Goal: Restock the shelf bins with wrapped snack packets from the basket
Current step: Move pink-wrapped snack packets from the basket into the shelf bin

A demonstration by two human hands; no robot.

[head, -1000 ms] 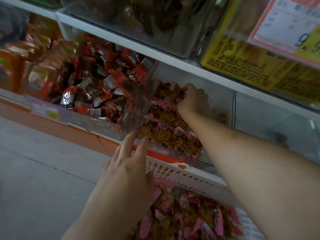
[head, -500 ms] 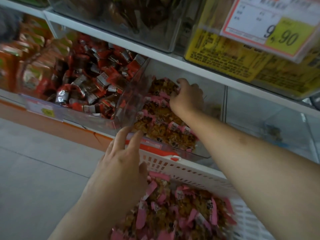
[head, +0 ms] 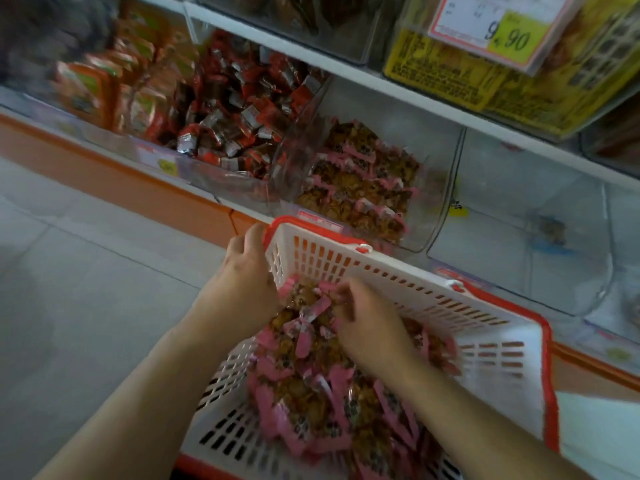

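A white basket (head: 408, 289) with a red rim is tilted toward the shelf and holds a heap of pink-wrapped snack packets (head: 311, 386). My left hand (head: 242, 289) is at the basket's near-left corner, fingers curled against the rim. My right hand (head: 370, 323) is down inside the basket, blurred, its fingers curled into the top of the heap. Just beyond the basket, a clear shelf bin (head: 429, 140) is partly filled with the same pink-wrapped packets (head: 360, 185).
A bin of red-and-silver packets (head: 239, 109) sits left of the pink bin, with orange packs (head: 104, 81) further left. A nearly bare clear bin (head: 519, 230) stands to the right. A yellow-and-white price tag (head: 498, 29) hangs from the upper shelf. Grey floor (head: 86, 289) lies to the left.
My right hand has come out of the shelf bin and dropped into the basket's packets. My left hand has curled its fingers at the basket's corner. The view has tipped down.
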